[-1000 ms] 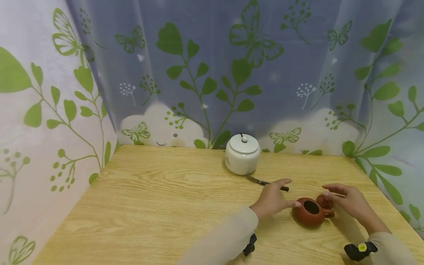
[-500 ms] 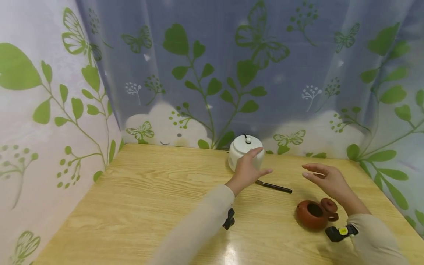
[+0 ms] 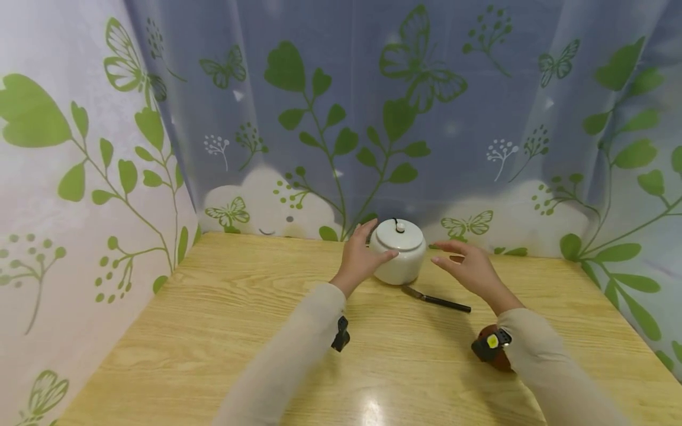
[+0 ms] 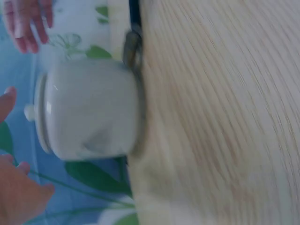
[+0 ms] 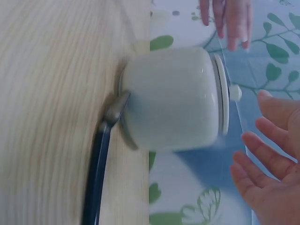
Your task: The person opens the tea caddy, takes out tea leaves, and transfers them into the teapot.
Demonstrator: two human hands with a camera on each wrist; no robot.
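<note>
A white lidded ceramic jar (image 3: 399, 260) stands near the back edge of the table, its lid (image 3: 401, 234) on and topped by a small knob with a dark cord. My left hand (image 3: 359, 257) is spread at the jar's left side, thumb overlapping its front in the head view. On the other side my right hand (image 3: 471, 269) hovers with fingers parted, a gap between it and the jar in the right wrist view. A dark-handled tool with a short metal head (image 3: 437, 300) lies in front of the jar. The reddish-brown teapot (image 3: 501, 358) is mostly hidden behind my right wrist.
The wooden table (image 3: 256, 319) reaches back to a blue curtain (image 3: 319, 118) printed with green leaves and butterflies. Pale printed fabric (image 3: 90, 236) hangs along the left side.
Both hands have left the teapot. The left hand has moved left and back to the jar, and the right hand has moved left and back toward its other side.
</note>
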